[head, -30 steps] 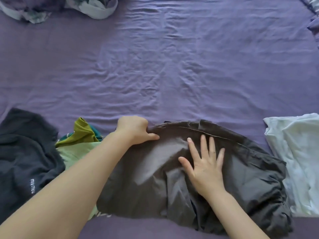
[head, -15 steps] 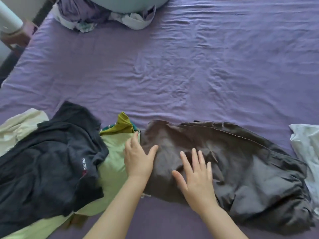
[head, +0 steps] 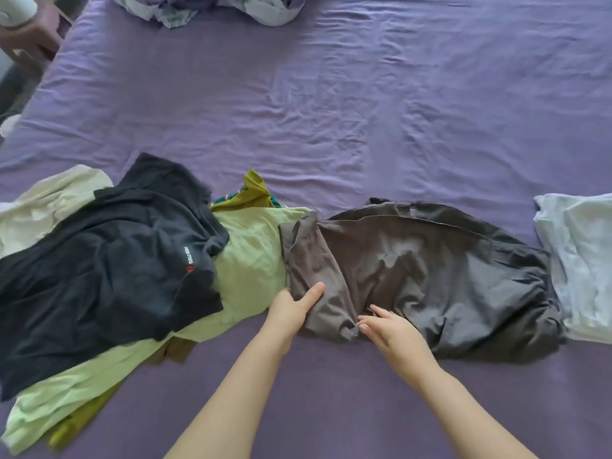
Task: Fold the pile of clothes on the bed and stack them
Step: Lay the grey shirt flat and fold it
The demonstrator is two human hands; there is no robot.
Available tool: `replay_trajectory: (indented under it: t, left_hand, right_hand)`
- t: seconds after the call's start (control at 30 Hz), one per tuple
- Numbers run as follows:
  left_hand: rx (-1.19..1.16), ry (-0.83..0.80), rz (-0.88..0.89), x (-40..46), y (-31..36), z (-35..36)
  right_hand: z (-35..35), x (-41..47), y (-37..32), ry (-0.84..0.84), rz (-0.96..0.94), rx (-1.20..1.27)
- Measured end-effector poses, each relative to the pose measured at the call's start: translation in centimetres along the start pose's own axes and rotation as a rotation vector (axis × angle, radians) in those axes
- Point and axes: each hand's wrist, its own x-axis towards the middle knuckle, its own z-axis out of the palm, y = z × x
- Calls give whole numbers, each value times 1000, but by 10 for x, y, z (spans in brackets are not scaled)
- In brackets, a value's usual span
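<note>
- Taking the grey garment (head: 430, 276) as my landmark, in front of me on the purple bed (head: 331, 111): far to its left is the unfolded pile. A cream piece (head: 46, 203) lies at the outer edge, with a black T-shirt (head: 109, 270) sprawled over it.
- Nearer to the landmark's left, touching its left edge, a light green shirt (head: 251, 256) lies under the black one, with an olive piece (head: 255, 190) poking out behind. I judge all of these still untouched, so most of the work is left.
- My left hand (head: 291, 309) sits at the landmark's near left corner. The thumb lies on top of the turned-over flap and the fingers look tucked under its edge, so I read it as gripping the cloth.
- My right hand (head: 387, 329) is just beside it on the near hem, fingers (head: 377, 311) fairly straight and resting on the fabric, not curled round it.
- The grey garment itself is partly folded, still rumpled on its right side; I'd say this fold is mid-way.
- Just to the landmark's right lies a white folded garment (head: 583, 260), seemingly the start of the stack.
- Well behind the landmark, at the bed's far edge, is bunched patterned bedding (head: 215, 8).
</note>
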Motion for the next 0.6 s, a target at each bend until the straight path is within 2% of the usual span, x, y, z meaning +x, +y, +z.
replay_trajectory:
  t: [0.1,0.27,0.33,0.43,0.6]
  left_hand:
    - [-24,-93,-88,-26,-22,-13]
    - [224,122,-79,-82,-84,-43]
    - [280,213,-130,-102,-109,-56]
    - [391,318,-181,-115,-131,-79]
    - [702,354,-117,-97,-140,-98]
  right_hand:
    - [7,-40,-7,-74,35,102]
    - [35,-107,-32,-256,44,150]
    - [48,-126,-45,-195,-20,-24]
    - [56,-138,-47,-268,-50,-357]
    - [48,-134,1,-371,31,-591]
